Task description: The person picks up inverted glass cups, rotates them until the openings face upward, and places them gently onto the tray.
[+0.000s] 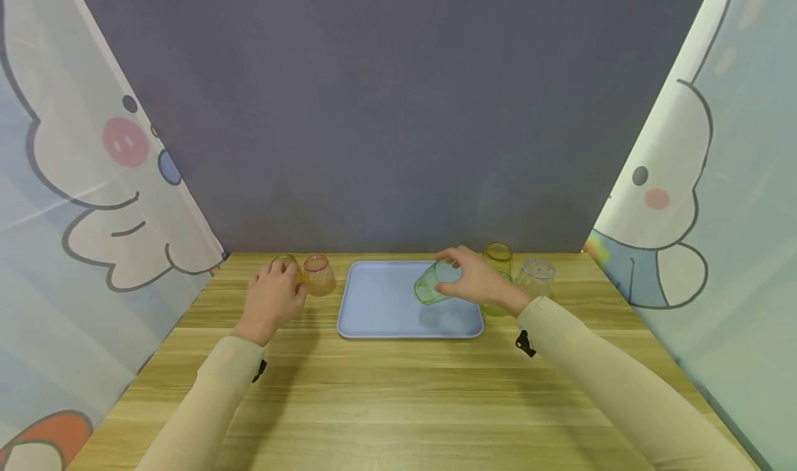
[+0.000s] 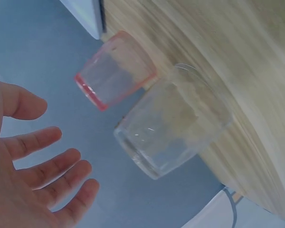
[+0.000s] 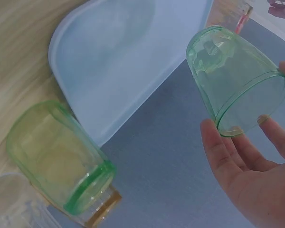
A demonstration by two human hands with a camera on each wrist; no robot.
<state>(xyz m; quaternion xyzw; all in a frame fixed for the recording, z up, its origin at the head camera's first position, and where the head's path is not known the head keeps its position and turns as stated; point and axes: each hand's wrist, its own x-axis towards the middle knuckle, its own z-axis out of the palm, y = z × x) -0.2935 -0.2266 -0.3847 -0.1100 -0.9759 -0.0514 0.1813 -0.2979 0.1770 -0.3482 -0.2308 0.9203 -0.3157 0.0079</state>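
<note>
My right hand grips a pale green cup by its rim, tilted above the blue tray. Thumb and fingers sit around the cup's open end in the right wrist view. On the left, my left hand is held with fingers spread and loosely bent, nothing in it. Close by stand a yellowish cup, partly behind that hand in the head view, and a pink cup. In the left wrist view the fingertips show apart from both cups.
Right of the tray stand a yellow-green cup, an amber cup behind it and a clear cup. My right hand and wrist partly cover them. A grey panel rises at the back edge of the wooden table.
</note>
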